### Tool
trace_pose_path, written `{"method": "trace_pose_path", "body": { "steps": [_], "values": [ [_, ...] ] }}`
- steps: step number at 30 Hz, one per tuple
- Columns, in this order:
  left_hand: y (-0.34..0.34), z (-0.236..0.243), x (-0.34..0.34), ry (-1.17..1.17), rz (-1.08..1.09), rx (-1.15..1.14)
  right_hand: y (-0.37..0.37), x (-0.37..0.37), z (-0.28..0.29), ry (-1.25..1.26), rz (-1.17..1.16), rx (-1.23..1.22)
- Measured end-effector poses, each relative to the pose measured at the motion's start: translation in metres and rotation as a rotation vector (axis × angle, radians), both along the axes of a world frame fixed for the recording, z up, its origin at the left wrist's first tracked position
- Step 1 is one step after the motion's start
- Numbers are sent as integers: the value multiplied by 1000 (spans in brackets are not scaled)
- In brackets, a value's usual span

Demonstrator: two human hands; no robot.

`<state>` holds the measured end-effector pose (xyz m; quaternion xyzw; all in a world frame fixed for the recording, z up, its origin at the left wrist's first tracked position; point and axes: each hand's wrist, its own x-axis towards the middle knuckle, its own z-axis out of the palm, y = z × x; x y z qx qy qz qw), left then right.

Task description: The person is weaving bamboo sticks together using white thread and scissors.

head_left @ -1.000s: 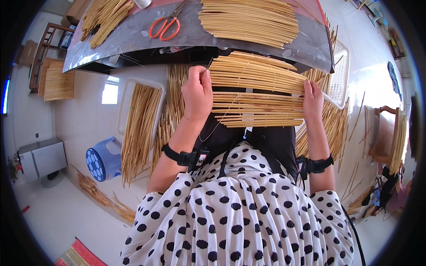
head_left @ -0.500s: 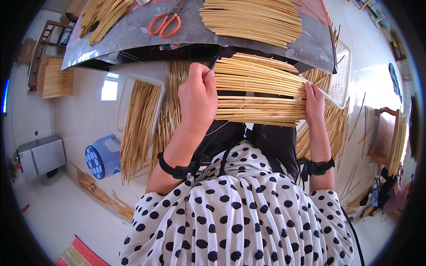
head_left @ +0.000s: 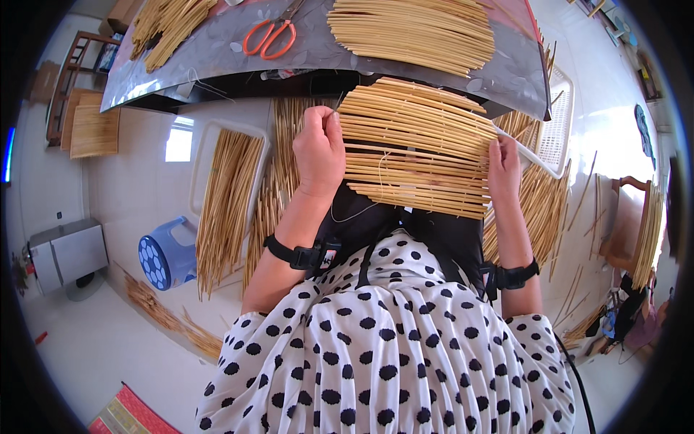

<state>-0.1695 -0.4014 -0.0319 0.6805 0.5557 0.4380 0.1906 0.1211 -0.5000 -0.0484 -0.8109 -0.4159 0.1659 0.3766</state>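
Note:
A mat of thin straw-coloured reed sticks [head_left: 423,148], joined by threads, is stretched above my lap. Its left edge is gripped by my left hand [head_left: 319,148], with the fingers curled into a fist. My right hand [head_left: 504,168] pinches the opposite edge, thumb on top. Narrow gaps show between sticks in the lower half. A pale loose thread hangs over the front of the mat and loops down near my left wrist. Just beyond, on the table, lies a similar mat or layer of sticks [head_left: 412,32]. Orange-handled scissors [head_left: 270,37] rest left of it.
The table [head_left: 217,54] has a grey patterned cover, and more sticks [head_left: 170,29] lie at its left. White baskets with reeds [head_left: 230,195] stand on both sides of me. A blue stool [head_left: 163,257] is at the left; a wooden chair [head_left: 627,224] is at the right.
The mat has tilted so more of its face shows, and its lower edge has come nearer me. Both hands have shifted slightly, keeping their hold.

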Motion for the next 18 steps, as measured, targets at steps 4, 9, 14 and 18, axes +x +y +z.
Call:
{"method": "trace_pose_path", "body": {
  "steps": [4, 9, 14, 18],
  "values": [
    [-1, 10, -11, 79, -7, -18, 1, 3, 6, -459, -29, 344],
    [-17, 51, -25, 93, -18, 197, 2, -37, 58, -320, 224, 274],
    [-55, 65, -26, -225, -349, -369, 11, -93, 58, -366, 670, 260],
    [-68, 49, -14, -200, -367, -476, 17, -113, 56, -424, 646, 126]
  ]
}}
